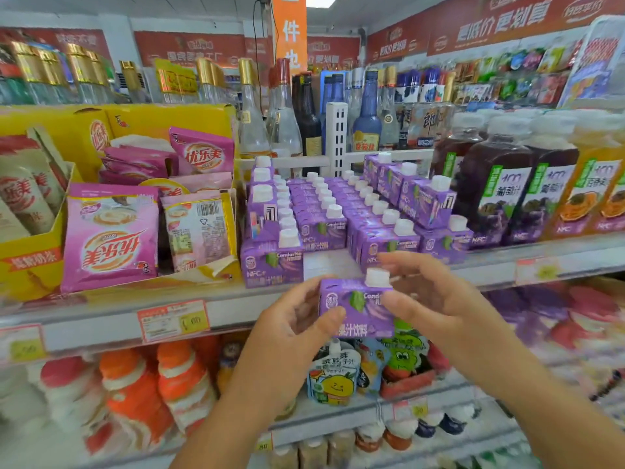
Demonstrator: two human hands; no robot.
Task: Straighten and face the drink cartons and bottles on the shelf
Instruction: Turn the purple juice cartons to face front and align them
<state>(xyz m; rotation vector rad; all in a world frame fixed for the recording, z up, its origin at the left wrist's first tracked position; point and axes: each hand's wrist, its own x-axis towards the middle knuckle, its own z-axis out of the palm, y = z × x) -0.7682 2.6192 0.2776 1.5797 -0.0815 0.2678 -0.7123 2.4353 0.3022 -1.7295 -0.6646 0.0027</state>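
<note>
Both hands are up at the shelf front. A purple carton [355, 309] sits between them, upright, with its printed face toward the camera and its white cap [377, 277] on top at the right end. The carton is off the shelf, in the air just in front of the shelf edge [236, 309].

Left hand [294, 319]: clamped on the carton's left side, thumb pressed on the lower left of the front face, fingers curled round behind.

Right hand [429, 299]: gripping the right side, thumb laid across the front face, fingers curled behind the cap. The fingertips behind the carton are hidden.

Just beyond the hands, on the shelf, rows of matching cartons [321, 211] run back with caps up. Straight beyond the held carton is a gap of white shelf [324, 265]. It lies between a front carton [270, 262] beyond the left hand and another front carton [389, 245] beyond the right fingers. Farther back on the right-hand side, a second layer is stacked on top, and one stacked carton [426, 201] is tilted.

Right of the right hand stand dark juice bottles [497, 198], then an orange juice bottle [595, 187], labels forward.

Left of the left hand are pink sachets [111, 238] in a yellow display box [30, 262]. A price tag [172, 321] is on the shelf edge.

Beneath the hands, on the lower shelf, are cartoon-printed pouches [333, 377].
</note>
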